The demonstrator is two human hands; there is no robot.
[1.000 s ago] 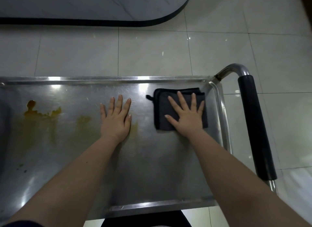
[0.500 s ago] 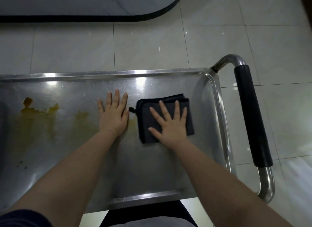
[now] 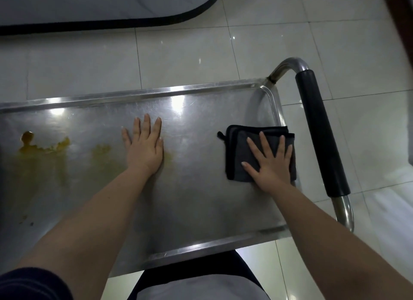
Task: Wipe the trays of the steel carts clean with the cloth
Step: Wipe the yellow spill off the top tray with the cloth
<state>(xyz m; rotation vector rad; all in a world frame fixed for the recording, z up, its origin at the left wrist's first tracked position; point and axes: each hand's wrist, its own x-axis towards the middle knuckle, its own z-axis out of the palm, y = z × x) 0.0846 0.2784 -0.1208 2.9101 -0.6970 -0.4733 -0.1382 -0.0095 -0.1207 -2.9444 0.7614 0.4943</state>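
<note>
Nearest is the tray, its front rim by the person's body and both forearms reaching over it. The left hand lies flat mid-tray with fingers straight, gripping nothing, probably bracing the cart against rolling. The right hand is also flat with fingers spread, pressing the folded dark cloth onto the tray's right end against the rim beside the black handle, likely for even wiping pressure. Yellow-brown stains sit well apart at the left end, unwiped, so most work looks undone; tiled floor lies beyond.
</note>
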